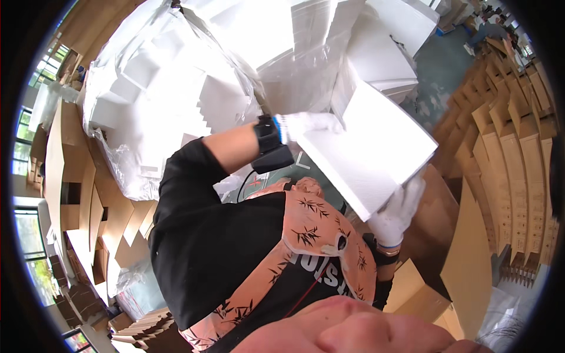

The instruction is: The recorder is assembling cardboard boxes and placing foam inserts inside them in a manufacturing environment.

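A flat, white panel with a thick edge, foam-like in look (374,144), is held tilted in front of my body between my two hands. My left hand (311,125), in a white knit glove, grips its upper left edge, with the fingers lying on the white face. At the lower right edge my right hand (400,213), gloved the same way, is closed around the panel from below; part of its fingers is hidden behind it. Just beyond the panel stand more white blocks (382,56), some in clear plastic wrap.
A big clear plastic bag (120,159) full of white stepped foam pieces fills the far left. An open brown carton (468,247) stands close by my right arm. Rows of folded cardboard boxes (506,170) line the right side, and more cardboard (70,159) leans at the left.
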A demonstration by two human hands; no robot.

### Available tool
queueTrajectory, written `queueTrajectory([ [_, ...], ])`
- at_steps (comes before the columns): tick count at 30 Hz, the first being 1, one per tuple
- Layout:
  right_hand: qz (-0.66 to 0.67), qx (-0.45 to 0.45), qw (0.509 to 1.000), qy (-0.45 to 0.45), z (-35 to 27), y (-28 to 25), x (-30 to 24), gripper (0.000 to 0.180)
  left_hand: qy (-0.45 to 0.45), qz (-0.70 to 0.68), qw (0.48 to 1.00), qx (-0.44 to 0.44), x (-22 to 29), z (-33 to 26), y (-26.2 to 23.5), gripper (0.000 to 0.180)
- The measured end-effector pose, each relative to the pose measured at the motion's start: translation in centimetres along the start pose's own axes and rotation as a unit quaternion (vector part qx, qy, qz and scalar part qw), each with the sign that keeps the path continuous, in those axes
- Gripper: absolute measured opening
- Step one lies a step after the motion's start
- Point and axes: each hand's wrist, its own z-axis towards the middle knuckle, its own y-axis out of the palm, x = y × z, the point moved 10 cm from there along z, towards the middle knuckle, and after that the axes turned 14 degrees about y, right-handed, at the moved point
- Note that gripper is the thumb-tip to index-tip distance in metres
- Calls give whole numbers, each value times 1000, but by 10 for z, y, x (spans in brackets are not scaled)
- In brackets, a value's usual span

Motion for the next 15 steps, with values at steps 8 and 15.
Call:
queueTrajectory([
  [8,-131,20,989,-69,4,-17,-44,25,-141,-88,969,-180,-54,4,19,47],
  [15,-83,113,987,74,-22,-17,-22,63,45,751,628,199,111,10,-261,71],
])
